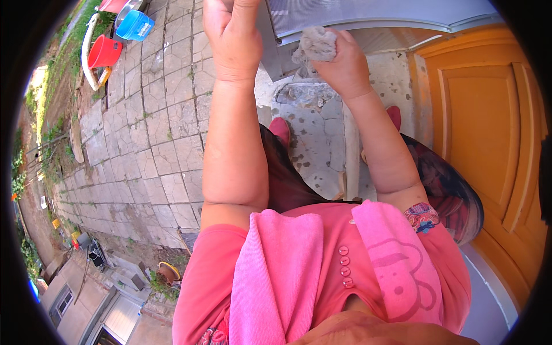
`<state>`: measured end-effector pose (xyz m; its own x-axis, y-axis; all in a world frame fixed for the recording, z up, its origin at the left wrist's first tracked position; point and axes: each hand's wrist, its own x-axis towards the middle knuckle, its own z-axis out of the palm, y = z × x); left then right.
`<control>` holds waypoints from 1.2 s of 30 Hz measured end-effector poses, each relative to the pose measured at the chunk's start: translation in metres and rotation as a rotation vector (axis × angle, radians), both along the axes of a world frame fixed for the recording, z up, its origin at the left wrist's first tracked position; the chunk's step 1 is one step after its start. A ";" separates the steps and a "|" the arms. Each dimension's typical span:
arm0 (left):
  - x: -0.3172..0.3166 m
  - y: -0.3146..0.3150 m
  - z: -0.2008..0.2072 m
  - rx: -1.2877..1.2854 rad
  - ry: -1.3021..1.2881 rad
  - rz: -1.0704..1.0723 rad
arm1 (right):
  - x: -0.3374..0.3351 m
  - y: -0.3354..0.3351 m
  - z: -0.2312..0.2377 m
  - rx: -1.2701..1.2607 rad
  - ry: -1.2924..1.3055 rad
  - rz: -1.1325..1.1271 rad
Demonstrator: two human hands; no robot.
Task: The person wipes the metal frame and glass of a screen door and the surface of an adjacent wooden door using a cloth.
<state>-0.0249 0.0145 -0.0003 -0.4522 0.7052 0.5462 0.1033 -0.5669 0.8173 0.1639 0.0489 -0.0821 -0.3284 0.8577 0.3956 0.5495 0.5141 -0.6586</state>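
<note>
A crumpled grey rag [317, 45] is bunched in my right hand [346, 68], with the fingers wrapped round it. The rag and hand are just in front of the lower edge of a pale framed panel [356, 14]. To the left, my left hand [233, 43] reaches up to the top edge of the head view. Its thumb points upward, and its fingertips are cut off, so whatever they touch or hold is hidden. A pink towel [279, 270] hangs round my neck over a pink shirt.
An orange wooden door [483, 126] stands close on the right. Below me is a worn concrete step [316, 138], where my feet in red shoes [280, 129] stand. Paving slabs [155, 126] spread out on the left, with a red bucket [105, 52] and a blue bucket [135, 26] at their far edge.
</note>
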 end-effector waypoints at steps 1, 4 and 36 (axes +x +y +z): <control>0.003 0.000 0.002 -0.014 -0.012 0.012 | 0.008 0.006 -0.004 -0.136 0.167 -0.014; 0.008 -0.004 0.006 -0.060 -0.029 0.021 | 0.032 0.023 -0.010 -0.406 0.553 -0.046; 0.003 0.001 -0.010 0.035 -0.179 0.018 | 0.003 0.007 0.000 0.525 0.103 0.087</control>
